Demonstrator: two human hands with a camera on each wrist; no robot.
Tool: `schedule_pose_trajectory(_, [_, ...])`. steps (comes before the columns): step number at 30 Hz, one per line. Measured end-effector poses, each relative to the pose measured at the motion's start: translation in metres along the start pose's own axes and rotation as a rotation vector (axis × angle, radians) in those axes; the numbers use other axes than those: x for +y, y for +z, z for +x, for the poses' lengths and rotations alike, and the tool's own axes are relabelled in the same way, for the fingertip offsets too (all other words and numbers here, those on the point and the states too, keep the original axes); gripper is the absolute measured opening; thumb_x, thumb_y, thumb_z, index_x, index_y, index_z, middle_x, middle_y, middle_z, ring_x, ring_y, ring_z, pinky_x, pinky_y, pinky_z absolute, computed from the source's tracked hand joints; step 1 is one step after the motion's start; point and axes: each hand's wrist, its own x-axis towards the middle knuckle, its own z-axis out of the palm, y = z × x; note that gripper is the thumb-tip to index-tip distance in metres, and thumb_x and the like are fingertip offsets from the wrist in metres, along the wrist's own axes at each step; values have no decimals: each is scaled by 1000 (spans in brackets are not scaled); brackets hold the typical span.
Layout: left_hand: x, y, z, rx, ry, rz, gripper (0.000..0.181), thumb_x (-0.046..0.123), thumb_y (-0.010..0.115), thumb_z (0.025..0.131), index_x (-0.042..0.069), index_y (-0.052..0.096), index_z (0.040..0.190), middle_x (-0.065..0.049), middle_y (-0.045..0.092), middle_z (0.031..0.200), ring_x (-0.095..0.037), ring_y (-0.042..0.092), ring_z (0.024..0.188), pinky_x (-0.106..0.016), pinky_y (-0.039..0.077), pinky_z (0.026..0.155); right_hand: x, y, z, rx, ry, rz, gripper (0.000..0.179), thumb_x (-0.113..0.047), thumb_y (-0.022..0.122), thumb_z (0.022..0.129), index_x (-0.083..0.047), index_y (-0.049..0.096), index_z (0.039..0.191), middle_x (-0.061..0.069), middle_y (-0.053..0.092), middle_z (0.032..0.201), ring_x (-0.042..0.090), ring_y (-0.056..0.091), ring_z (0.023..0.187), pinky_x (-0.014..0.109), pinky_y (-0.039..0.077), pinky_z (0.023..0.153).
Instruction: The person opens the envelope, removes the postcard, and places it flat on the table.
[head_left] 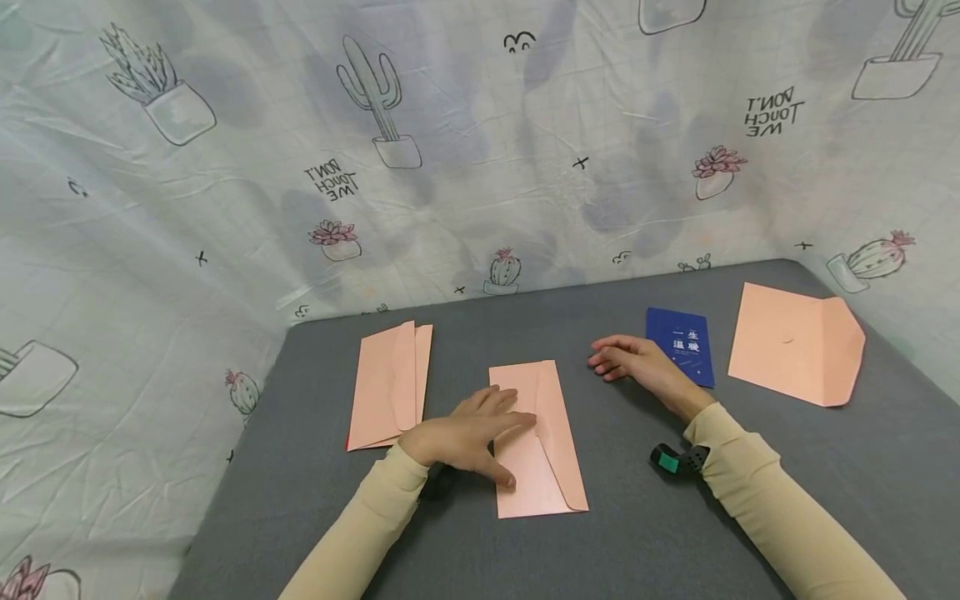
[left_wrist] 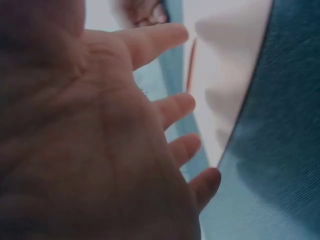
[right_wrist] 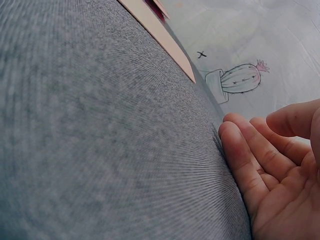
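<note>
A pink envelope [head_left: 532, 492] lies on the grey table at the middle front, its long flap along the right side. Over its left half spreads my left hand [head_left: 468, 437], fingers apart and nothing gripped; in the left wrist view the envelope [left_wrist: 230, 65] shows pale beyond the fingertips. To the right of that envelope, my right hand [head_left: 637, 362] is low over the table with relaxed, slightly bent fingers and holds nothing. Its forearm passes beside a dark blue card [head_left: 660, 325] with white characters. The right wrist view shows the envelope's edge [right_wrist: 165, 45] beyond the fingers.
More pink envelopes [head_left: 378, 375] overlap at the left, a bit of red at one lower corner. On the far right lies another pink envelope [head_left: 780, 350] with its flap unfolded. A pale cloth [head_left: 465, 192] printed with cacti hangs behind the grey table [head_left: 600, 542].
</note>
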Motion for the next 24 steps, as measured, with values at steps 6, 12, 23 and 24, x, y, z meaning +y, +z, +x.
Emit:
schedule_pose_trajectory(6, [-2, 8, 4, -15, -29, 32, 86, 44, 78, 86, 33, 34, 159, -6, 10, 172, -31, 4, 159, -57, 12, 127, 1, 1, 3, -4, -4, -2, 42, -22, 45, 110, 4, 52, 141, 27, 65, 129, 5, 69, 102, 22, 57, 87])
schedule_pose_trajectory(12, [-5, 11, 8, 7, -20, 31, 87, 44, 77, 87, 28, 32, 160, -6, 10, 172, -31, 3, 160, -58, 12, 126, -3, 7, 3, 3, 15, -48, 42, -26, 49, 108, 2, 55, 139, 23, 67, 128, 7, 68, 103, 23, 56, 86])
schedule_pose_trajectory(23, [-7, 10, 10, 25, -50, 8, 87, 43, 79, 86, 28, 34, 159, -9, 2, 173, -29, -1, 161, -56, 12, 127, -19, 35, -2, -114, -14, -255, 49, -26, 56, 104, 1, 48, 144, 24, 60, 134, 19, 64, 93, 31, 54, 74])
schedule_pose_trajectory(24, [-6, 10, 10, 22, -57, 9, 87, 43, 79, 86, 29, 34, 159, -9, 1, 173, -30, -2, 161, -56, 12, 128, -20, 37, -3, -124, -22, -282, 52, -28, 57, 103, 0, 47, 146, 23, 57, 136, 19, 63, 93, 31, 53, 74])
